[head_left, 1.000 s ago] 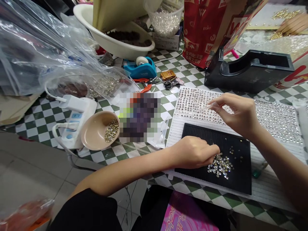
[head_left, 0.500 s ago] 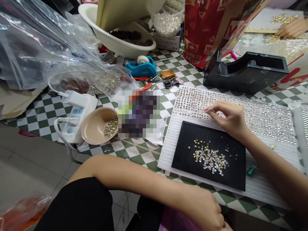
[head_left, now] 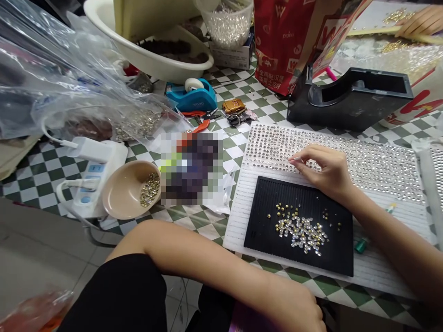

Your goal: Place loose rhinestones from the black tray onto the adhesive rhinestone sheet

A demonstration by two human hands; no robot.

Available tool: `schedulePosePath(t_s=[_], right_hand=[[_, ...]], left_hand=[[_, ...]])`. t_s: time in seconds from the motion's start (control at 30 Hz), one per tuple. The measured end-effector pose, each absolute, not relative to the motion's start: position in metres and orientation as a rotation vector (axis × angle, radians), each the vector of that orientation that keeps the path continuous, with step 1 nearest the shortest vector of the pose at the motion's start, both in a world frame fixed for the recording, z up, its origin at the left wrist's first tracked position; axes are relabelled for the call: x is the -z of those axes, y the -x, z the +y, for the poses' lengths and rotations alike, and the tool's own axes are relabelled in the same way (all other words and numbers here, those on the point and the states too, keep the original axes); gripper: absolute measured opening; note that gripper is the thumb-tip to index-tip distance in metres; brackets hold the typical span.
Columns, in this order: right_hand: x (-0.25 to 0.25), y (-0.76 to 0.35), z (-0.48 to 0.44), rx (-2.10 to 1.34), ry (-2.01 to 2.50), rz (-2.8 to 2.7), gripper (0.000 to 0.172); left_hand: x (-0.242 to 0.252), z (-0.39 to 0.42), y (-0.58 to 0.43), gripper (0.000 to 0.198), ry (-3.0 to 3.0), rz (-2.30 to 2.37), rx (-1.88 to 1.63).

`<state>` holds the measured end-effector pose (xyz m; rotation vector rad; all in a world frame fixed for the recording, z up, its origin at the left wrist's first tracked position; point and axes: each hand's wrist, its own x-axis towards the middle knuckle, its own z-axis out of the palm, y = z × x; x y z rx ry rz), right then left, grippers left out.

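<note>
Right hand (head_left: 327, 174): thumb and forefinger drawn together in a pinch, other fingers curled loosely. Too small to tell whether a stone sits between the tips.
Right fingertips (head_left: 294, 160): down on the set rhinestone rows (head_left: 273, 145), at the near edge of the filled part.
Rhinestone rows: cover the far part of the white grooved board (head_left: 238, 207). The near grooves are bare.
Left hand (head_left: 299, 313): low at the near edge of view, below the table edge, knuckles up and fingers curled under. Cannot tell whether it holds anything.
Black tray (head_left: 263, 226): lies on the near part of the board, just near of the right hand.
Loose stones (head_left: 302, 229): small heap at mid-tray, clear and gold mixed, with a few strays around it.
Green bit (head_left: 360, 245): on the board, just right of the tray.
Beige bowl (head_left: 119, 203): left of the board, with gold studs (head_left: 149, 189) against its right wall. It touches the white power strip (head_left: 90, 168).
Blurred patch (head_left: 190, 170): between the bowl and the board.
Keys (head_left: 237, 113), orange-handled snips (head_left: 200, 125): just far of the board.
Blue tape dispenser (head_left: 192, 94): far of the snips.
Black tape dispenser (head_left: 349, 97): far right of the board.
Red bag (head_left: 280, 41), clear tub of crystals (head_left: 226, 25), white basin (head_left: 152, 62): along the far side.
Plastic bags (head_left: 51, 74): piled at far left.
Another person's hand (head_left: 420, 20): far right corner, well apart.
</note>
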<state>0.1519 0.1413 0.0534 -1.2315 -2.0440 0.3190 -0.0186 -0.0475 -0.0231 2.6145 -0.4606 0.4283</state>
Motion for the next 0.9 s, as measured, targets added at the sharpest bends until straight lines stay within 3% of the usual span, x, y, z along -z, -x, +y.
schedulePosePath(t_s=[0.6, 0.9], right_hand=[[-0.056, -0.150, 0.138, -0.304, 1.307, -2.041, 0.012], [-0.058, -0.151, 0.139, -0.372, 1.257, -1.941, 0.014]], left_hand=[[0.024, -0.044, 0.017, 0.026, -2.554, -0.504, -0.401], [0.030, -0.047, 0.016, 0.020, -2.436, -0.454, -0.351]])
